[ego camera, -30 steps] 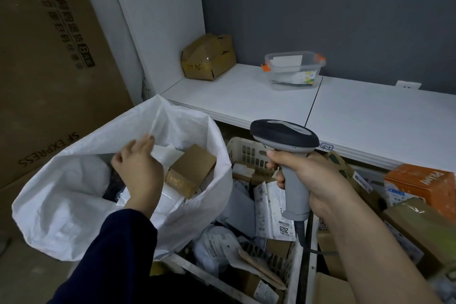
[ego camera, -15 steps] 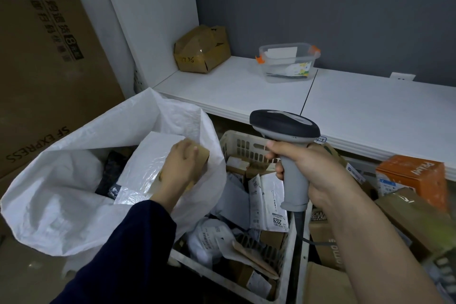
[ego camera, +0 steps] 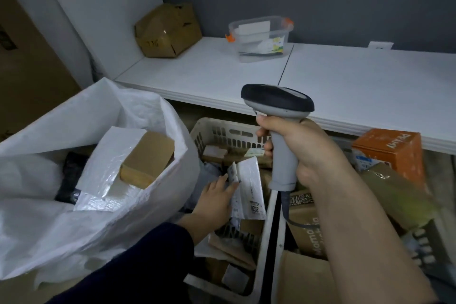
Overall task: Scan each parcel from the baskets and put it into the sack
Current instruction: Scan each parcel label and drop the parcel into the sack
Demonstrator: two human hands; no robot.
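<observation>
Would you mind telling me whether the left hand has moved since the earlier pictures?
Yes. The left hand has left the sack and crossed its rim rightward into the basket, where it touches a white parcel.

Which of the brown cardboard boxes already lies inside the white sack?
The small brown box atop the white mailer in the sack; the dented box sits on the shelf, outside it.

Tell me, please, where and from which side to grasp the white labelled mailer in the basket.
Probably its left edge, from the left: the white mailer lies tilted in the basket, that edge stands free beside the left hand, and the right hand with the scanner crowds the other side.
</observation>
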